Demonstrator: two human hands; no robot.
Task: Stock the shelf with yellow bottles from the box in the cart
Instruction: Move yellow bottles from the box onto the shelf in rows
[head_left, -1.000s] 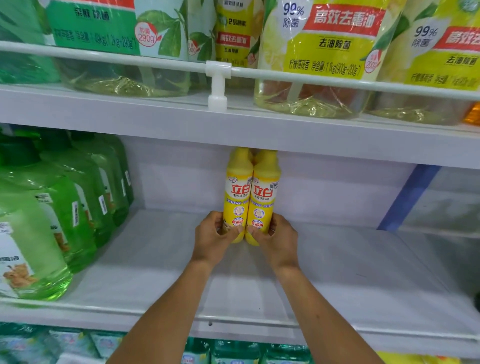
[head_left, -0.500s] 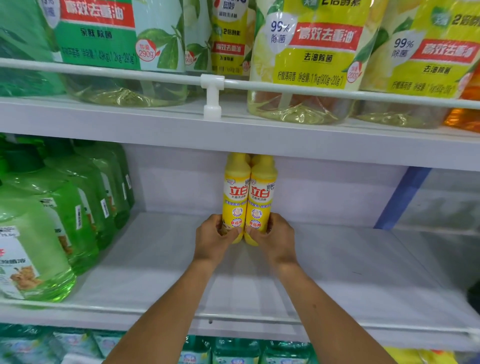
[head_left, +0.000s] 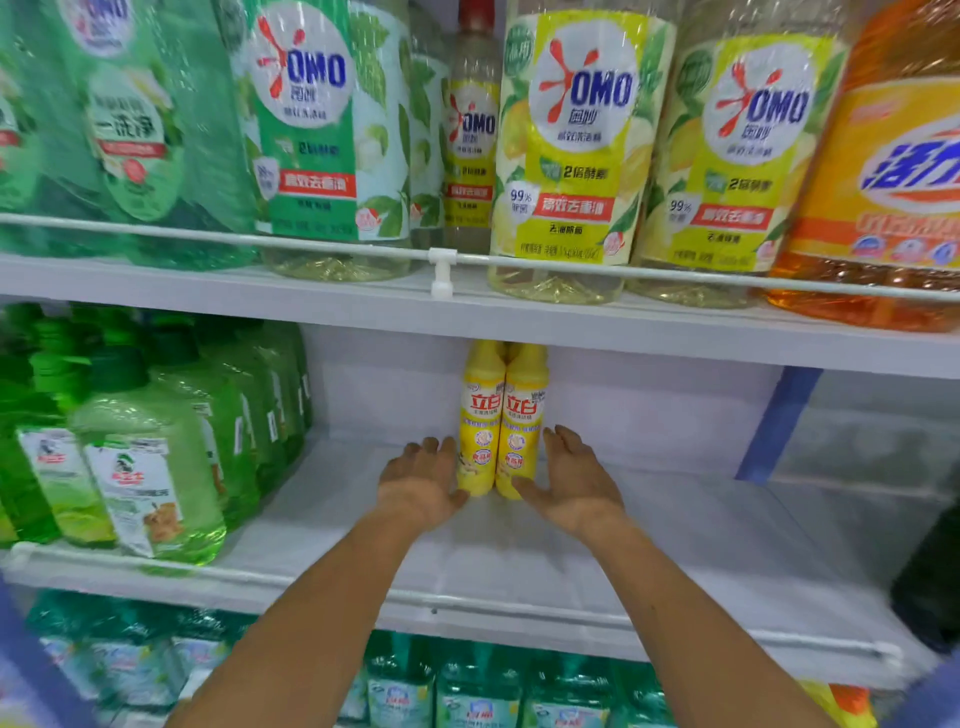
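Open hands (head_left: 422, 488) (head_left: 571, 491) beside upright yellow bottles (head_left: 522, 415)

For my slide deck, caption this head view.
Yellow bottles upright on the shelf, left hand and right hand open beside them.

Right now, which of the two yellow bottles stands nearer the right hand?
The rightmost yellow bottle, beside the open right hand; its twin, the left yellow bottle, stands by the left hand.

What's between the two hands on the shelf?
Two yellow bottles, upright and side by side, stand between the left hand and the right hand; head view.
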